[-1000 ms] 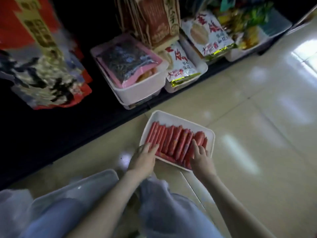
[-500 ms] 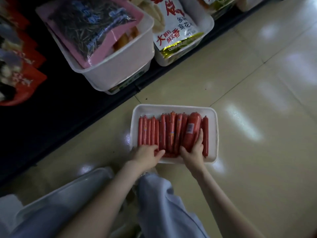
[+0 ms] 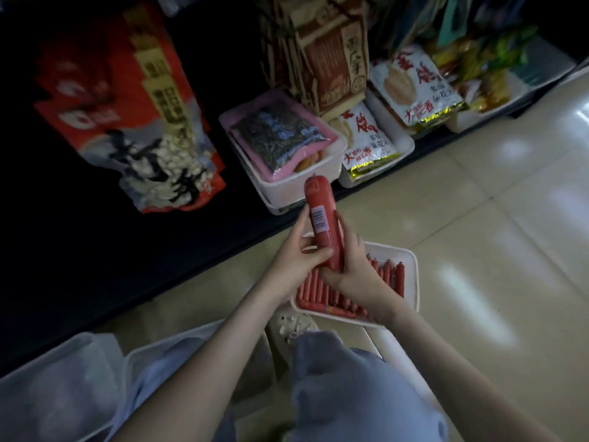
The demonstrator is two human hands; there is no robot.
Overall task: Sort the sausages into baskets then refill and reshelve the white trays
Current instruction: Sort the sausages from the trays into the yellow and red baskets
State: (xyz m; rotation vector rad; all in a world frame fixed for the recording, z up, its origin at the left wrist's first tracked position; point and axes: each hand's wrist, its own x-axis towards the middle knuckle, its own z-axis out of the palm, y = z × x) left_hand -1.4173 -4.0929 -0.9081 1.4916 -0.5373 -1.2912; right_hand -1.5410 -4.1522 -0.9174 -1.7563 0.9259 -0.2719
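Two hands grip the fat sausage (image 3: 322,218): the left hand (image 3: 298,253) pinches its lower half and the right hand (image 3: 355,272) curls round its base. Half a second ago it lay in the tray (image 3: 411,269) among the thin sausages (image 3: 390,275); now it stands upright above the tray's far left corner, barcode up. Sorting seems to start with this odd one. The baskets (image 3: 63,378) at lower left are cut off and half hidden by the knees, so their contents cannot be told. The hands cover part of the tray.
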